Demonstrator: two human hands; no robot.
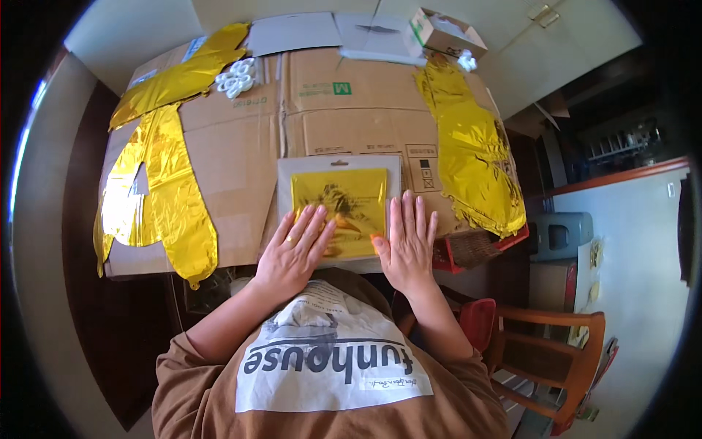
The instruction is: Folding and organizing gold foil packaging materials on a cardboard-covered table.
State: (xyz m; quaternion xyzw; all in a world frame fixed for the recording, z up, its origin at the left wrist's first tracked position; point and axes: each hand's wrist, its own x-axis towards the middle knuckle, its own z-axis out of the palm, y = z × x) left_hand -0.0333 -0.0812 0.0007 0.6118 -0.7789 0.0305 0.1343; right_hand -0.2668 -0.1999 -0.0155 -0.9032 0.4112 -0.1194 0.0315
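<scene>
A flat clear packet with a folded gold foil balloon [338,196] inside lies on brown cardboard [241,157] right in front of me. My left hand [292,249] rests flat on the packet's lower left corner, fingers spread. My right hand [407,241] lies flat at the packet's lower right edge, fingers together and pointing away from me. Neither hand grips anything.
A flat gold foil letter balloon [157,194] lies at the left and another gold foil balloon [472,150] at the right. A white plastic clip bundle [238,75], grey sheets [296,33] and an open small box [446,33] sit at the far edge. A wooden chair [556,351] stands at my right.
</scene>
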